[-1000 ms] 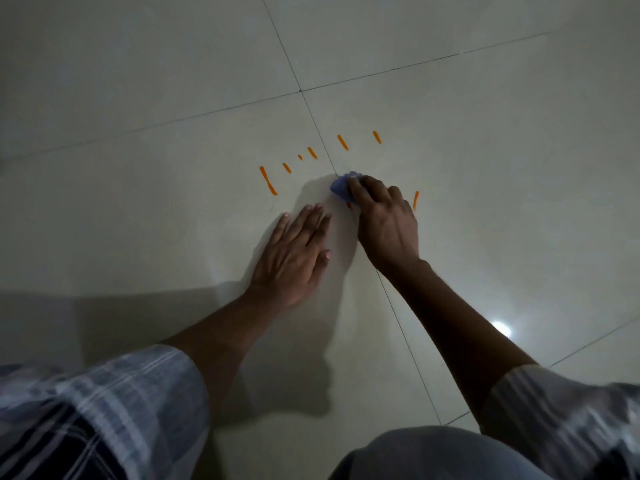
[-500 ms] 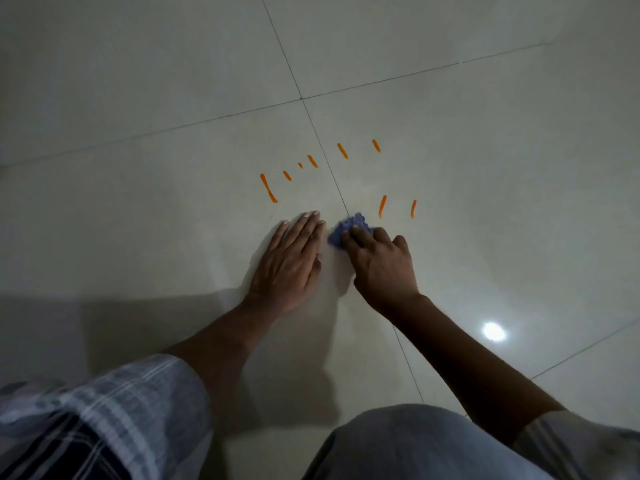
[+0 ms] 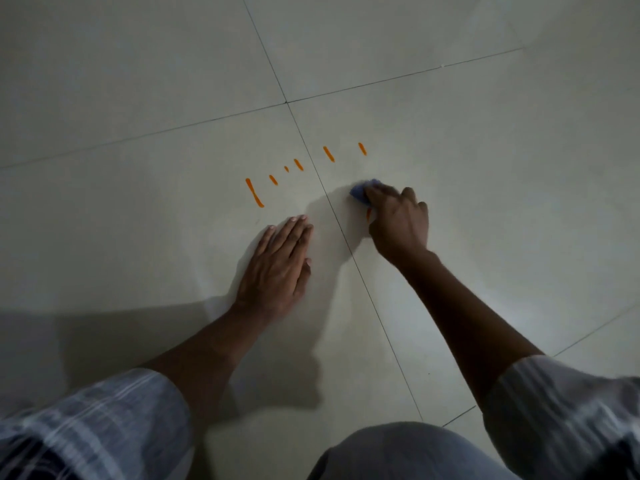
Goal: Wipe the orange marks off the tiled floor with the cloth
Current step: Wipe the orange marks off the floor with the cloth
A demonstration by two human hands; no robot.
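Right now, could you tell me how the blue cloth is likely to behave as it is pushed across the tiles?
The blue cloth looks soft and floppy: it sits bunched under the right hand. It is probably light, since fingertips alone drive it. It should slide easily, as the tiled floor looks glossy, though it may crumple further.

Readable text: none.
Labels, brands, numbers: none on the tiled floor [image 3: 485, 168], the cloth [image 3: 362, 191] or the sleeves [image 3: 104, 420].
Orange marks [image 3: 254, 197]: plain strokes, not letters.
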